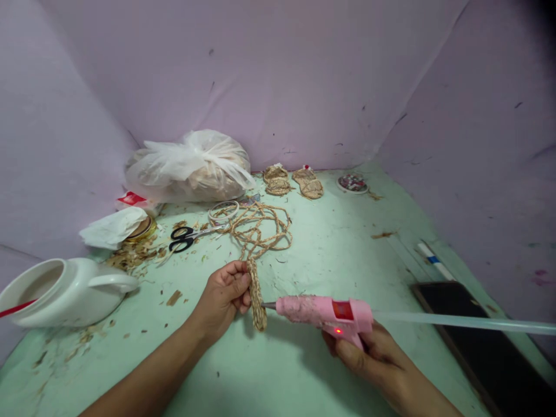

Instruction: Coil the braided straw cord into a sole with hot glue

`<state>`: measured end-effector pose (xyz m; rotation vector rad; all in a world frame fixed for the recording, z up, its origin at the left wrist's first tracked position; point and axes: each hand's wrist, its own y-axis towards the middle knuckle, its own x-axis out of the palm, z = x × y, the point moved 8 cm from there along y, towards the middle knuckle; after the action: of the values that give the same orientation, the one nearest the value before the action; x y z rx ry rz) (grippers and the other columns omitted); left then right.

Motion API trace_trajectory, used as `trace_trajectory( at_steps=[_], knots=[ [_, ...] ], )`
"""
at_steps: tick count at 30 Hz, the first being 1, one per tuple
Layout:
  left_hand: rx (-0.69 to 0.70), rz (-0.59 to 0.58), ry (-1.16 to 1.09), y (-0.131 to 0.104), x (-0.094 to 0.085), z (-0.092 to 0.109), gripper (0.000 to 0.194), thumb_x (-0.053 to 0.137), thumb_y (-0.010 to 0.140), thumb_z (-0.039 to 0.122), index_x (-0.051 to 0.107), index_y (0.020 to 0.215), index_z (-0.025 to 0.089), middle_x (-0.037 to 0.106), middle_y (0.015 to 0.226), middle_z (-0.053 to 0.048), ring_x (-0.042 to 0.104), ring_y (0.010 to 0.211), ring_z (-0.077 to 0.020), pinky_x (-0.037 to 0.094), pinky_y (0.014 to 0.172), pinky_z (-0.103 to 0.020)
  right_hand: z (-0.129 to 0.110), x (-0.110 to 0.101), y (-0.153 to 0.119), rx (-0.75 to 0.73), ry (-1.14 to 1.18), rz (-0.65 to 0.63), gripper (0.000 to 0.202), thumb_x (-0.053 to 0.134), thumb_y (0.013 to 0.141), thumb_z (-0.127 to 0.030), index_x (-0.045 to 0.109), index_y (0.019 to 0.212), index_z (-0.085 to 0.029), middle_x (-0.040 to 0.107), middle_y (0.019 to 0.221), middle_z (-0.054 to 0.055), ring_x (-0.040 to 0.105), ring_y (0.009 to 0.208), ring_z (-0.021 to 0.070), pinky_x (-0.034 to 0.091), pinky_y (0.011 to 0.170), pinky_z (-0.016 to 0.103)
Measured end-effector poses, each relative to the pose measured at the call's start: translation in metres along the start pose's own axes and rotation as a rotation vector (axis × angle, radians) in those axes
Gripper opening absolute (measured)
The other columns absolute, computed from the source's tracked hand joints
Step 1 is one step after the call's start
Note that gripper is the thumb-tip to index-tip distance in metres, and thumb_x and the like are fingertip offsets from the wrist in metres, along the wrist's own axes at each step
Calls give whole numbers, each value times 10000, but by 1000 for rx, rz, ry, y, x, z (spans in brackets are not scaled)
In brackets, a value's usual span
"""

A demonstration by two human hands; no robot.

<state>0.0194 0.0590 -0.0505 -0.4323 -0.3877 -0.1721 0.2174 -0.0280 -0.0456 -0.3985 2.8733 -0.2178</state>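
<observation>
My left hand (229, 289) pinches the upper end of a narrow coil of braided straw cord (258, 304), held a little above the table. From its top the loose cord (260, 229) runs back into a tangle on the tabletop. My right hand (369, 353) is wrapped round the handle of a pink hot glue gun (321, 310), its red light lit. The metal nozzle points left and its tip meets or nearly meets the coil's right edge. A long translucent glue stick (460, 320) sticks out of the gun's back.
Black-handled scissors (182, 237), a white ring (223, 211) and a white jug (73, 292) are on the left. Behind stand a tied plastic bag (191, 168), two small straw soles (308, 184) and a dish of beads (353, 183). A dark flat slab (478, 341) lies right.
</observation>
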Motion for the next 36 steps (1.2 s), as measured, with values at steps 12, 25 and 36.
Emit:
trace_trajectory(
  at_steps=[12,25,36],
  knots=[
    [-5,25,-20,2,-2,1,443,850,499,342,547,757,150,532,487,68,437,360,-37,301,332,-132,4,-4,-14,111,138,162,453,507,798,-603,660,889,-186,544,672,12,453,576,149,392,546,270],
    [-10,22,-17,2,-4,-2,430,845,515,332,552,769,146,544,491,65,443,365,-37,316,336,-132,10,7,-13,109,147,143,437,463,829,-588,630,876,-187,396,607,-37,358,535,121,326,506,246],
    [0,15,-9,2,-3,-1,417,839,525,334,558,770,146,529,468,67,430,362,-38,315,330,-133,10,9,-15,180,123,203,488,484,784,-641,645,841,-184,407,624,-34,350,537,113,322,511,251]
  ],
)
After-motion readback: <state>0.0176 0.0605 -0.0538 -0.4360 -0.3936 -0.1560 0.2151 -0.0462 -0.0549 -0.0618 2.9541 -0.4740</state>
